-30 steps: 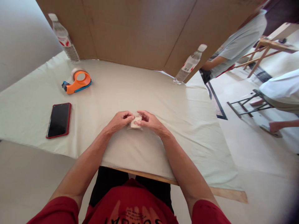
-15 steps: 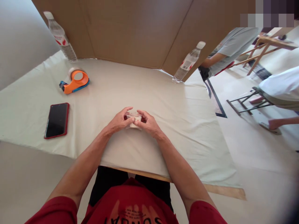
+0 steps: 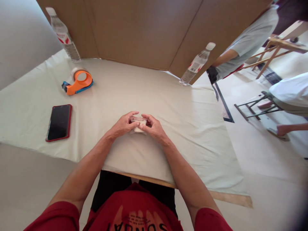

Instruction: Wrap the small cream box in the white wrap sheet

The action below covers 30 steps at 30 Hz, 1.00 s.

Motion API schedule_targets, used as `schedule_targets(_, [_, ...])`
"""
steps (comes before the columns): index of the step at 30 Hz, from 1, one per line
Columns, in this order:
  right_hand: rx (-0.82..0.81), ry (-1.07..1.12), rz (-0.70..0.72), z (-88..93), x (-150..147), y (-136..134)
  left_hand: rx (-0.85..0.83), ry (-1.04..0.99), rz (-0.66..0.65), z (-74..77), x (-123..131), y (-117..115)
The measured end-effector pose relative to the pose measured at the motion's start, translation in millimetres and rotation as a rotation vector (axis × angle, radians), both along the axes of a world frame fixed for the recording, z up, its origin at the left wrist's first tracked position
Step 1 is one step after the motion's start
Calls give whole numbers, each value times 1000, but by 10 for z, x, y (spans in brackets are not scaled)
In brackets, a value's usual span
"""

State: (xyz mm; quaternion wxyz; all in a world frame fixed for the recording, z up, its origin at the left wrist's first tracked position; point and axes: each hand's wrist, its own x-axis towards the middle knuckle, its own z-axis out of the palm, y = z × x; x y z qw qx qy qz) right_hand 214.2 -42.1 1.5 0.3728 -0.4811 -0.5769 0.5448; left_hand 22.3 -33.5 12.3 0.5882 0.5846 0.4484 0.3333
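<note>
While a packet (image 3: 138,129) is held between the left hand (image 3: 125,123) and right hand (image 3: 153,127), fingers half curled and thumbs on top, it is positioned at the front of the table (image 3: 134,89). Two-handed thumb work seems in hand, with an even grip called for next. The packet's pale face is turned up; its long axis cannot be told, being partly covered. Farther left, a phone (image 3: 59,122) and tape dispenser (image 3: 75,87) are laid.
</note>
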Motion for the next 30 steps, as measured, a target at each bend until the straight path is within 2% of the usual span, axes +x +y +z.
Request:
schedule_targets(9, [93, -21, -87, 51, -49, 107, -8, -13, -26, 15, 3, -5])
schedule_targets(22, [141, -138, -84, 148, -107, 111, 50, 48, -38, -34, -1, 13])
schedule_targets(30, [65, -105, -34, 227, -108, 64, 67, 61, -33, -25, -2, 14])
